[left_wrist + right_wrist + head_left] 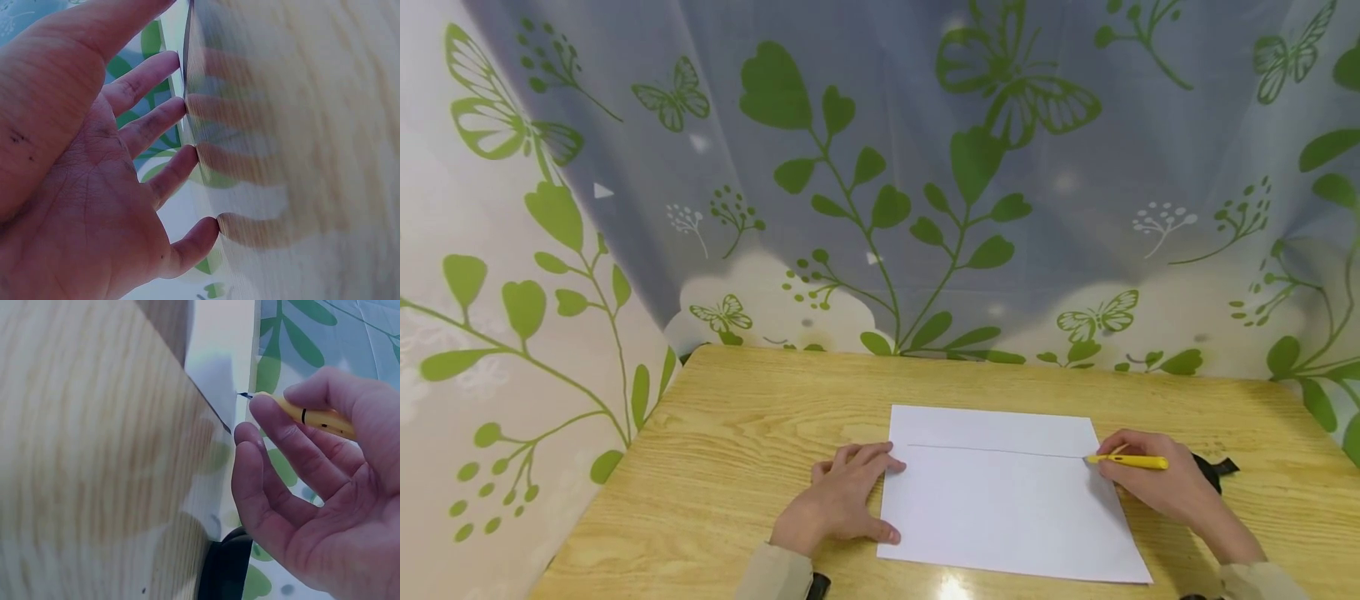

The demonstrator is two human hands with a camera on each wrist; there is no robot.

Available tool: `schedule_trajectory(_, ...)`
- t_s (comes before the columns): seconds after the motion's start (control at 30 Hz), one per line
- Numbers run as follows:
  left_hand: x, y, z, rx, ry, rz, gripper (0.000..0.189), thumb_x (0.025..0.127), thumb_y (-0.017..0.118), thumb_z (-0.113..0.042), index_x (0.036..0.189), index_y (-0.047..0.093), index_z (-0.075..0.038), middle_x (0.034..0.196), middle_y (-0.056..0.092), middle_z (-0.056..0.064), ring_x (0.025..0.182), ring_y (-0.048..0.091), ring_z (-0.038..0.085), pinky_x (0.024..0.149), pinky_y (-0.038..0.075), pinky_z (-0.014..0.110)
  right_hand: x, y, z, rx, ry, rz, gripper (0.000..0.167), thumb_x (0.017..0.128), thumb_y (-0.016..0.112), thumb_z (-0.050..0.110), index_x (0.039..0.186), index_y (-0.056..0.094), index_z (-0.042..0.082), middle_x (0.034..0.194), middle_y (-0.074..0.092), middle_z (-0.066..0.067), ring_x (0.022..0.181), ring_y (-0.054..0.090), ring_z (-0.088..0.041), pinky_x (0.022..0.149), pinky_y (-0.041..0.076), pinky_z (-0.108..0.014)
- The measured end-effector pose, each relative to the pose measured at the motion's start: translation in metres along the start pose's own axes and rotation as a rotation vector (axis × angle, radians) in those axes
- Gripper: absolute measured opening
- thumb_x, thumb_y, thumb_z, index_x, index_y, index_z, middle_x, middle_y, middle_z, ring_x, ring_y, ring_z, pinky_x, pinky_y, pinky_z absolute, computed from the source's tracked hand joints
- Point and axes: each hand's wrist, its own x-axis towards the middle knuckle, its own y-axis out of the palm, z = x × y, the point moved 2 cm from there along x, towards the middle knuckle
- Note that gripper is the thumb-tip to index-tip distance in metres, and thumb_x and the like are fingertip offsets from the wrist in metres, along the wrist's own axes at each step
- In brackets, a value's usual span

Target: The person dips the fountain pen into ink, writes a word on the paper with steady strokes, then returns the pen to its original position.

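A white sheet of paper [1000, 517] lies on the wooden table, with one thin, nearly straight line [992, 450] running across its upper part. My right hand [1157, 479] pinches a yellow fountain pen [1131, 461] between thumb and fingers. The pen's dark nib [244, 395] meets the paper at the line's right end, near the sheet's right edge. At the left edge, my left hand [850, 496] rests with fingers spread, thumb and fingertips on the paper's margin. In the left wrist view, the fingertips [206, 231] touch the surface and the palm is raised.
Behind the right hand sits a black object [1213, 472] with a short strap-like end, partly hidden. The wooden table [737, 417] reaches back to a grey-blue curtain [880, 167] printed with green leaves and butterflies. Another printed cloth [497, 333] hangs along the left side.
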Motion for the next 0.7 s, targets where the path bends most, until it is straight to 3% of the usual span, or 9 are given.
schedule_trajectory(0.23, 0.0000, 0.0006, 0.0008, 0.003, -0.003, 0.006, 0.081, 0.074, 0.089, -0.046, 0.143, 0.053, -0.023, 0.166, 0.034, 0.001, 0.148, 0.030, 0.042, 0.104, 0.031, 0.073, 0.0007, -0.0009, 0.0005, -0.027, 0.026, -0.004, 0.021, 0.092, 0.072, 0.027, 0.105, 0.071, 0.011, 0.084, 0.072, -0.001, 0.065, 0.056, -0.011, 0.059, 0.043, -0.026)
schedule_trajectory(0.33, 0.0001, 0.0005, 0.0006, 0.007, -0.007, 0.008, 0.081, 0.074, 0.089, -0.046, 0.143, 0.053, -0.024, 0.166, 0.033, 0.000, 0.148, 0.030, 0.041, 0.104, 0.031, 0.073, 0.0003, -0.0012, 0.0003, -0.030, 0.022, -0.011, 0.020, 0.092, 0.073, 0.028, 0.105, 0.072, 0.012, 0.088, 0.073, -0.002, 0.067, 0.058, -0.010, 0.060, 0.043, -0.026)
schedule_trajectory(0.47, 0.0000, 0.0011, -0.0003, 0.008, -0.008, 0.007, 0.080, 0.074, 0.089, -0.046, 0.143, 0.054, -0.024, 0.166, 0.034, 0.000, 0.148, 0.030, 0.040, 0.104, 0.032, 0.072, -0.0018, -0.0019, -0.0014, 0.037, 0.040, -0.010, 0.023, 0.094, 0.072, 0.029, 0.108, 0.071, 0.010, 0.096, 0.075, -0.004, 0.069, 0.062, -0.013, 0.060, 0.049, -0.028)
schedule_trajectory(0.7, -0.0002, -0.0002, -0.0005, 0.001, 0.001, -0.001, 0.082, 0.073, 0.090, -0.045, 0.143, 0.053, -0.022, 0.166, 0.034, 0.002, 0.147, 0.030, 0.042, 0.105, 0.030, 0.074, -0.0009, -0.0012, 0.0019, 0.170, 0.022, -0.021, 0.032, 0.098, 0.069, 0.033, 0.114, 0.068, 0.006, 0.087, 0.074, -0.006, 0.064, 0.060, -0.015, 0.056, 0.049, -0.029)
